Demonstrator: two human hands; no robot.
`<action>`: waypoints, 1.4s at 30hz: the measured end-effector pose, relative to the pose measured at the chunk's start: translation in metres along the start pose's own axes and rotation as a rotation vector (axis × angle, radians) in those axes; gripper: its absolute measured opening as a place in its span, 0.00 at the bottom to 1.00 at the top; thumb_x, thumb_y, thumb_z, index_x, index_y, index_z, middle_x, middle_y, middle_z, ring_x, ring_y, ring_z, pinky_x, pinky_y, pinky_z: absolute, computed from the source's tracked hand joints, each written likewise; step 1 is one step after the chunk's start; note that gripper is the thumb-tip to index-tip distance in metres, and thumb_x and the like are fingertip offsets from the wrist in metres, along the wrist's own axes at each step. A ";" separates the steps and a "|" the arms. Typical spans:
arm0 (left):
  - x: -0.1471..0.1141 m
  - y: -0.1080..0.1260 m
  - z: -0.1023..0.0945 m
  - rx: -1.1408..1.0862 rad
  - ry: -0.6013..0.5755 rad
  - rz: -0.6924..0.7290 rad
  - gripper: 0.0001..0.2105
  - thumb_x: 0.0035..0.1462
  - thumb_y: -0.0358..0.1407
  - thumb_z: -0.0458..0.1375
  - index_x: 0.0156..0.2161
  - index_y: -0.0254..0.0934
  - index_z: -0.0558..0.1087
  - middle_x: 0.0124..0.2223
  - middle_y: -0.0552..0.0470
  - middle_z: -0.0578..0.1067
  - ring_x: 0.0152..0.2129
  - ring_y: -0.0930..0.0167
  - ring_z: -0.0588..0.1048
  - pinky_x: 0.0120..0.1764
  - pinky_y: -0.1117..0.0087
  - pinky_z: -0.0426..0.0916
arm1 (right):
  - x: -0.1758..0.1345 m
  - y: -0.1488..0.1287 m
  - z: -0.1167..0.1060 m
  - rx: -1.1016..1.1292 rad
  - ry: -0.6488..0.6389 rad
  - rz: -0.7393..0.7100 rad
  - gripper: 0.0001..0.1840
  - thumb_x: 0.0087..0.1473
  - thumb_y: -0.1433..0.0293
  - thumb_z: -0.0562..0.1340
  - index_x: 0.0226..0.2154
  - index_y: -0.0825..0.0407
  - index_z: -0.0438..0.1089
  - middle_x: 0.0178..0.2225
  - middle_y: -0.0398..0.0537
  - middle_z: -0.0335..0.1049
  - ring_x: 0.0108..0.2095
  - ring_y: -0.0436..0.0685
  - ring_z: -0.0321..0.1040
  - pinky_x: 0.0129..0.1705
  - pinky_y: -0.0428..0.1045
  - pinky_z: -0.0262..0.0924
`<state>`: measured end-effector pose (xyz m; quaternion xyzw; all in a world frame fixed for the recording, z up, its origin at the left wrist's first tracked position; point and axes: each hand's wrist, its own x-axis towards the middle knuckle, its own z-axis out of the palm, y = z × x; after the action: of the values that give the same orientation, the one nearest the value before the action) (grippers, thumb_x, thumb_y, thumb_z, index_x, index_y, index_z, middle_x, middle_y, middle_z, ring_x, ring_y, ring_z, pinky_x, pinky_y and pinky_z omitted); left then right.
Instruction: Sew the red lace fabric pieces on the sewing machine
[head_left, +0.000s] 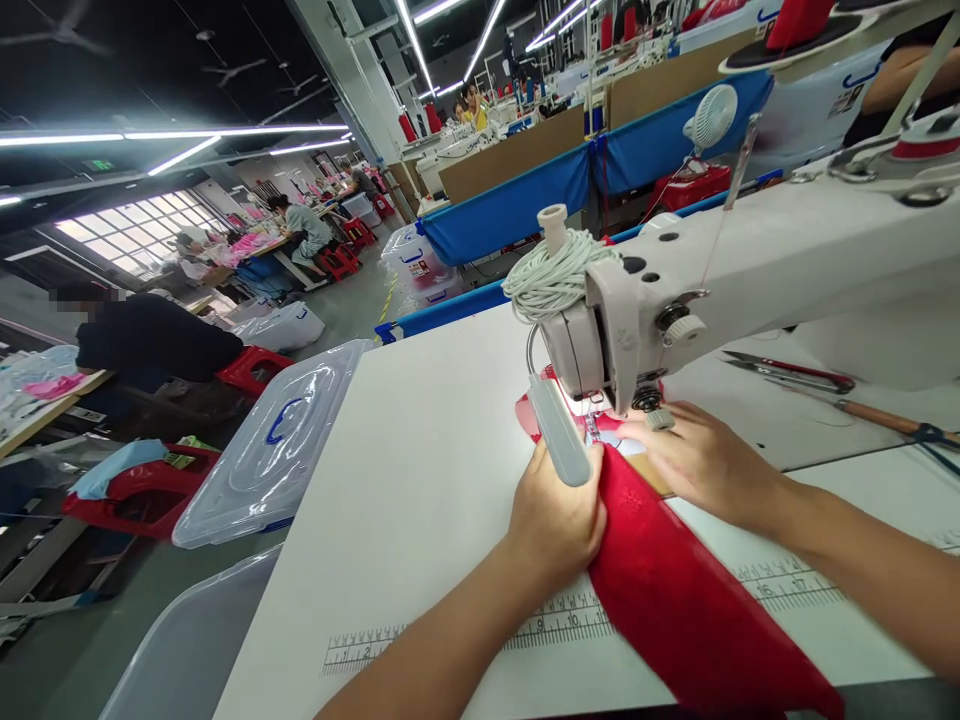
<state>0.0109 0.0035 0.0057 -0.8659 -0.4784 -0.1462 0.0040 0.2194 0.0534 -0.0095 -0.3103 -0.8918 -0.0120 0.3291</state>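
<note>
A strip of red fabric (667, 580) runs from under the needle of a white sewing machine (780, 250) down over the table's front edge. My left hand (559, 515) is closed on the fabric's left edge, thumb on top, just in front of the presser foot (592, 428). On the other side, my right hand (701, 465) lies with fingers stretched toward the foot, near the cloth; its fingertips are partly hidden by the machine head. A grey lamp (561, 430) on a bent neck hangs over my left hand and lights the needle area.
Scissors (787, 372) and a wooden-handled tool (877, 415) lie right of the needle. A printed ruler (574, 622) crosses the white table (420, 450). A lidded plastic bin (277, 440) stands left. Pale cord (555, 275) is coiled on the machine. A person (161, 335) sits at far left.
</note>
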 end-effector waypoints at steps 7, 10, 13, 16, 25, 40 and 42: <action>-0.004 0.004 -0.029 -0.088 -0.196 -0.232 0.07 0.59 0.35 0.54 0.29 0.38 0.67 0.29 0.50 0.70 0.27 0.66 0.70 0.30 0.66 0.65 | -0.005 -0.053 -0.035 0.101 -0.258 0.183 0.11 0.62 0.70 0.54 0.27 0.48 0.63 0.23 0.40 0.67 0.21 0.51 0.64 0.21 0.47 0.56; -0.011 0.014 -0.043 -0.211 -0.323 -0.221 0.15 0.51 0.36 0.62 0.23 0.38 0.59 0.26 0.55 0.66 0.24 0.71 0.66 0.24 0.71 0.58 | -0.020 -0.097 -0.035 0.047 -0.220 0.061 0.08 0.59 0.66 0.56 0.29 0.48 0.62 0.23 0.42 0.67 0.20 0.53 0.64 0.18 0.48 0.55; -0.019 0.027 -0.049 -0.537 -0.379 -0.345 0.13 0.57 0.36 0.57 0.25 0.38 0.58 0.25 0.58 0.64 0.22 0.74 0.63 0.23 0.73 0.55 | -0.040 -0.119 -0.024 -0.065 -0.038 0.094 0.07 0.59 0.69 0.53 0.32 0.50 0.65 0.24 0.46 0.68 0.21 0.57 0.67 0.18 0.49 0.58; -0.029 0.040 -0.049 -1.088 -0.377 -0.442 0.06 0.62 0.36 0.51 0.35 0.37 0.66 0.30 0.54 0.70 0.27 0.73 0.69 0.29 0.73 0.63 | -0.057 -0.113 -0.020 0.212 -0.039 0.333 0.11 0.60 0.72 0.51 0.27 0.48 0.62 0.22 0.42 0.67 0.19 0.53 0.65 0.18 0.47 0.58; -0.052 0.078 -0.040 -1.092 -0.167 -0.348 0.14 0.60 0.30 0.50 0.49 0.37 0.72 0.49 0.45 0.75 0.46 0.66 0.73 0.50 0.62 0.69 | -0.059 -0.099 -0.057 1.289 0.196 1.331 0.21 0.47 0.55 0.69 0.41 0.47 0.72 0.29 0.43 0.74 0.21 0.52 0.66 0.22 0.46 0.62; -0.037 0.057 -0.040 -1.000 -0.227 -0.608 0.25 0.57 0.54 0.56 0.19 0.39 0.55 0.18 0.56 0.62 0.20 0.72 0.67 0.23 0.73 0.60 | -0.055 -0.113 -0.031 0.639 0.026 0.497 0.09 0.63 0.65 0.56 0.36 0.43 0.72 0.32 0.43 0.74 0.30 0.51 0.70 0.32 0.45 0.68; -0.038 0.055 -0.035 -1.125 -0.192 -0.625 0.25 0.58 0.52 0.56 0.19 0.38 0.55 0.19 0.56 0.63 0.22 0.72 0.69 0.26 0.72 0.63 | -0.060 -0.107 -0.028 0.607 0.087 0.581 0.08 0.60 0.62 0.59 0.38 0.43 0.74 0.40 0.46 0.75 0.39 0.55 0.73 0.40 0.48 0.70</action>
<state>0.0291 -0.0632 0.0372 -0.5649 -0.5564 -0.2907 -0.5356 0.2109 -0.0721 -0.0032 -0.4369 -0.7155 0.3316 0.4326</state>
